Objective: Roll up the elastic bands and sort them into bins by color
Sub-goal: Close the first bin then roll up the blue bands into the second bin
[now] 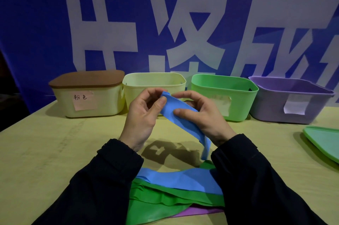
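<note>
blue band [181,116]: smooth matt rubbery sheet | green bin [236,103]: smooth plastic | table [45,151]: matt

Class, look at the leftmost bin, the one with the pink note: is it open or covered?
Covered. A brown lid sits flat over the leftmost bin, hiding its inside, while the other three bins show open rims.

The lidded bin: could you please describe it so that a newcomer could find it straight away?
Four bins stand in a row along the table's far edge, before the blue banner. The lidded bin is leftmost, pale yellow with a pink handwritten note. It alone wears a brown lid; its neighbours stand open.
</note>
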`<act>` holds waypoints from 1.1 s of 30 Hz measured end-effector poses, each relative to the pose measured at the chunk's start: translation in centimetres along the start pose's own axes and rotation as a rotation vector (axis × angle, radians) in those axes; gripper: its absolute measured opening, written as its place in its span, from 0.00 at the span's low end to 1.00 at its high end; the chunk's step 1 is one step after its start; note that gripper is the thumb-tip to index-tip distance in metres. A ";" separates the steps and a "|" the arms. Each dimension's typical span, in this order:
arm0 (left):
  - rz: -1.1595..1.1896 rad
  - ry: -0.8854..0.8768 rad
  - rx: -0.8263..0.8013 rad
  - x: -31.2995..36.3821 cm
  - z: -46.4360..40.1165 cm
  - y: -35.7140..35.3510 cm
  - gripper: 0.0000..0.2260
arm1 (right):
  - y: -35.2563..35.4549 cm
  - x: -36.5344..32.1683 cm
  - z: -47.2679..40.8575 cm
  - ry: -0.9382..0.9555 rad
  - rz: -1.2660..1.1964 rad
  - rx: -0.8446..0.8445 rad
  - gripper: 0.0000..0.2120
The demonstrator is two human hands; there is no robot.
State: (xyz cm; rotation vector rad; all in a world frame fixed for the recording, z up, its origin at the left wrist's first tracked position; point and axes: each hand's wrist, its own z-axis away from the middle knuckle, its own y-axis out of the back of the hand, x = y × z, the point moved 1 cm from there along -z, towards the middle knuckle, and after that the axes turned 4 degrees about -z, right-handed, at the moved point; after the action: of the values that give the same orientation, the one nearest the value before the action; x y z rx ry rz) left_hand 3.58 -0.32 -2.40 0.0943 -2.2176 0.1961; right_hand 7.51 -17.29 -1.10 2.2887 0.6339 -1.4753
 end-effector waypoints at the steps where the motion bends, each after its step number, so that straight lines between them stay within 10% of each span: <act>1: -0.004 -0.003 -0.003 0.1 0.0 0.0 0.06 | 0.1 0.0 0.0 -0.007 0.003 -0.027 0.14; 10: 0.011 -0.035 0.063 0.4 0.0 0.1 0.07 | 0.6 -0.7 0.1 -0.037 0.072 -0.018 0.01; 19: -0.051 -0.014 0.125 0.8 -0.3 1.0 0.09 | 1.3 -0.7 0.1 -0.059 0.247 -0.016 0.24; 28: 0.243 0.151 -0.052 0.5 -0.1 0.8 0.13 | 1.7 -0.6 0.5 -0.096 0.102 -0.043 0.27; 33: 0.421 0.238 -0.080 0.6 -0.1 0.6 0.10 | 0.1 -0.4 0.3 0.054 0.084 0.042 0.01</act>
State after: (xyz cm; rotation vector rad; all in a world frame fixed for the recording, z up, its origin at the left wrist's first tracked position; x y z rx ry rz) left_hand 3.23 0.31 -1.96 -0.4220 -1.9808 0.3302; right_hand 7.23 -17.62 -0.86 2.3642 0.5200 -1.4051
